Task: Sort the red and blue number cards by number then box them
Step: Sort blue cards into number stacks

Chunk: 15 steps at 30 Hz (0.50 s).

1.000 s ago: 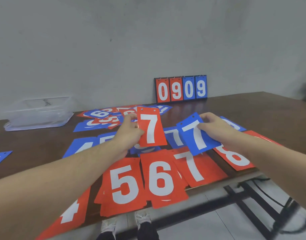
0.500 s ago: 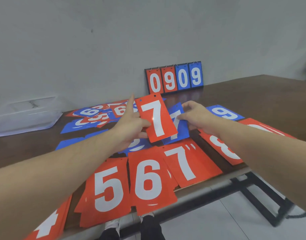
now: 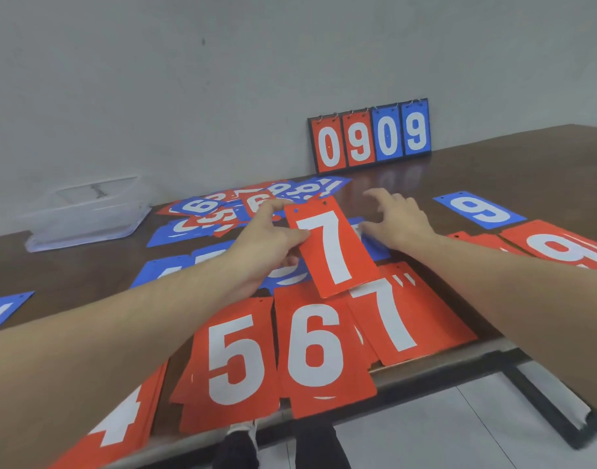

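Red 7 card (image 3: 332, 247) upright in left hand (image 3: 266, 245), top tilted left

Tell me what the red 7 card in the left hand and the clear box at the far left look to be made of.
Red 7 card: likely thin rigid plastic sheet, smooth with a slight sheen; it stays flat held by one edge and has punched holes at the top.
Clear box: probably translucent moulded plastic; the table and wall show through its cloudy walls.

Both arms reach forward. The left hand (image 3: 263, 242) pinches something between thumb and fingers, and the right hand (image 3: 400, 221) is spread open with palm down
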Motion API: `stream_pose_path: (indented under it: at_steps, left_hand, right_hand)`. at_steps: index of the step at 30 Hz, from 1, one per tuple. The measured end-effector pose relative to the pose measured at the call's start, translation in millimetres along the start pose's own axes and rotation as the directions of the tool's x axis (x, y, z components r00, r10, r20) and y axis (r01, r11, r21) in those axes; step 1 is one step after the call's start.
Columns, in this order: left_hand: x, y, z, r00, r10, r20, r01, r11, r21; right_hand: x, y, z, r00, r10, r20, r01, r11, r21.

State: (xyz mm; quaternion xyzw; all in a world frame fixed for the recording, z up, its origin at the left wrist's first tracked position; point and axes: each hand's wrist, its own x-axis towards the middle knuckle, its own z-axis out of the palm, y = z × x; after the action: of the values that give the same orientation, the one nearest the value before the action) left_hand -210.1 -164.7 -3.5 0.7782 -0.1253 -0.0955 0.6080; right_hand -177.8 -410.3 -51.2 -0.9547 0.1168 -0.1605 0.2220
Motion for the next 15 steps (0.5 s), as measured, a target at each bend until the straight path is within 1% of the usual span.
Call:
stream_pose_path:
  at_steps: [3,7,9,10,11,13,15]
  left_hand:
    - [-8,3,12,0.994,-0.003,0.106,0.004,1.0,-0.008]
    - [-19,4,39,0.977,-0.02,0.213,0.028,0.999,-0.03]
    - [-22,1,51,0.973,-0.019,0.228,0.016,1.0,0.016]
    - [-23,-2,56,0.975,-0.012,0.223,-0.006,0.997,0.082]
    - [-24,-4,60,0.977,0.002,0.211,-0.042,0.982,0.186]
    - [-25,-9,65,0.978,0.038,0.206,-0.12,0.907,0.403]
    - [-24,-12,68,0.979,0.044,0.201,-0.146,0.838,0.526]
  right_hand:
    - [-6,7,-11,0.997,0.01,-0.074,0.003,0.985,0.171]
    - [-25,15,-36,0.996,0.007,-0.091,0.018,0.964,0.266]
    - [-39,20,-46,0.995,0.011,-0.101,0.023,0.942,0.334]
    - [-45,22,-50,0.994,0.012,-0.106,0.026,0.934,0.357]
    - [-52,23,-53,0.994,0.008,-0.109,0.033,0.929,0.368]
    - [-64,25,-59,0.994,-0.008,-0.113,0.05,0.926,0.374]
    - [-74,26,-63,0.994,-0.026,-0.108,0.064,0.926,0.372]
